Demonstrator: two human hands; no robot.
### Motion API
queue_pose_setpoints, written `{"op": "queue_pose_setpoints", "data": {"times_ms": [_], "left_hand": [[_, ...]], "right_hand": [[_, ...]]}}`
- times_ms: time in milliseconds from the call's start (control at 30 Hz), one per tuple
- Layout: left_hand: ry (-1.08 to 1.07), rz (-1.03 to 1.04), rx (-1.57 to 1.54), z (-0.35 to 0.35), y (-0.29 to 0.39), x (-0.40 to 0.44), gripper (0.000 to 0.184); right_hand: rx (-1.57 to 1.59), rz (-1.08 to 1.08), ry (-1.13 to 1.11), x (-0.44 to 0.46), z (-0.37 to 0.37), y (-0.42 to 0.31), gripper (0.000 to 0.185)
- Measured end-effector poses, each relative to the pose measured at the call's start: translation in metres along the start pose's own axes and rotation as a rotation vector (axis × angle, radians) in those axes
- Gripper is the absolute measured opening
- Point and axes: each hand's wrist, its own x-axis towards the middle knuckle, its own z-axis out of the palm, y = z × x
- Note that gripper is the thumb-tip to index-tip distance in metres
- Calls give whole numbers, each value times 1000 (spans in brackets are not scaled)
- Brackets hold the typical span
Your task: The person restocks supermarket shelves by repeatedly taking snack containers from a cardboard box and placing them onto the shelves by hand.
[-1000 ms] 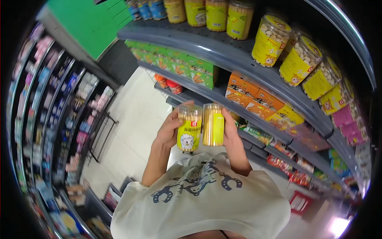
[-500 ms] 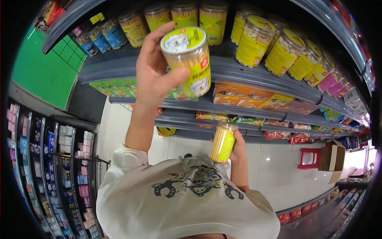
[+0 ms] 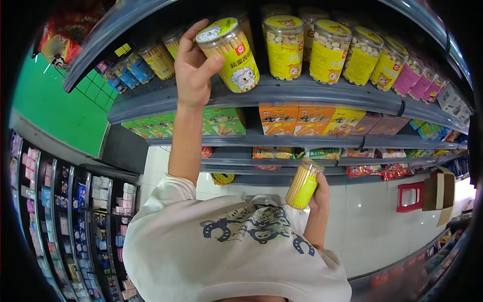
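Note:
My left hand [image 3: 194, 73] is closed around a clear jar of biscuit sticks [image 3: 235, 60] with a yellow label and lid showing a white cartoon animal. That jar is at the front of the top shelf, slightly tilted; I cannot tell whether its base touches the shelf. Lower down, in front of my shirt, my right hand [image 3: 321, 194] grips a second jar of biscuit sticks [image 3: 304, 185], also yellow-labelled and leaning. Right of the first jar stand yellow-labelled jars of small round biscuits [image 3: 329, 53]. Similar stick jars [image 3: 157, 61] stand to its left, partly hidden by my hand.
Below the top shelf's edge [image 3: 297, 93] are orange boxes [image 3: 279, 121] and green boxes [image 3: 226, 121]. Blue-labelled jars [image 3: 139, 69] stand at the left end. A red stool [image 3: 410, 196] and a cardboard box [image 3: 438, 191] are on the floor to the right. Racks [image 3: 75, 216] line the left.
My left hand has carried its jar up and inward, to the top shelf's front. My right hand and its jar appear farther right. The whole view has shifted too.

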Motion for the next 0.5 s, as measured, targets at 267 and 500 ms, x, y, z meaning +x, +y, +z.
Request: {"op": "queue_pose_setpoints", "data": {"times_ms": [267,500], "left_hand": [[-56,61,107,5,-2,-2,71],[26,48,113,4,-15,5,69]], "right_hand": [[-47,86,17,0,-8,-15,60],[-46,124,26,-10,-22,-11,60]]}}
